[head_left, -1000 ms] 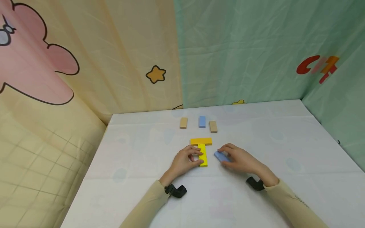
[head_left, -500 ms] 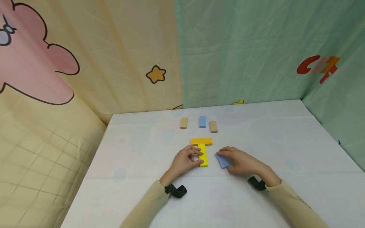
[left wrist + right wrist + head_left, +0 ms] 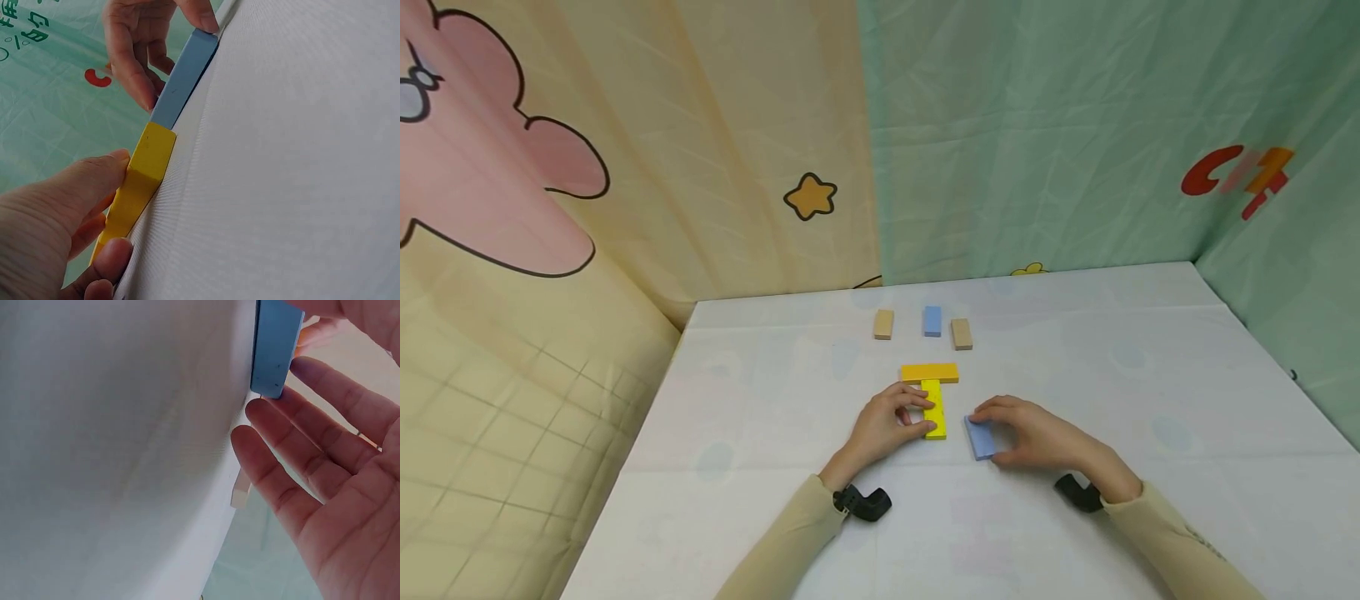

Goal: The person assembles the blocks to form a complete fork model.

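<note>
Probably the likeliest mishap is a knock. The right hand (image 3: pixel 1037 433) holds a light blue block (image 3: pixel 979 439) just beside the bright yellow block (image 3: pixel 935 414), and should it swing inward, its corner could catch that piece and twist it out of line with the orange-yellow block (image 3: pixel 929 372) lying crosswise against its far end. Too firm a push from the left hand (image 3: pixel 880 423) might do the same, since the bare table cover (image 3: pixel 700 400) seems to offer little resistance. Creases in that cloth could also tilt a flat piece slightly.

As for the hands, the left has its thumb and bent fingers set on the yellow block, thumb toward the near end, in what looks like a light steadying grasp. The right pinches the light blue block lengthwise, thumb at its near end and fingertips at the far one, barely spread beyond the block; its other fingers are loose. That block lies slightly turned, apart from the yellow one. With so few contact points, it could pivot if either end slips.
</note>
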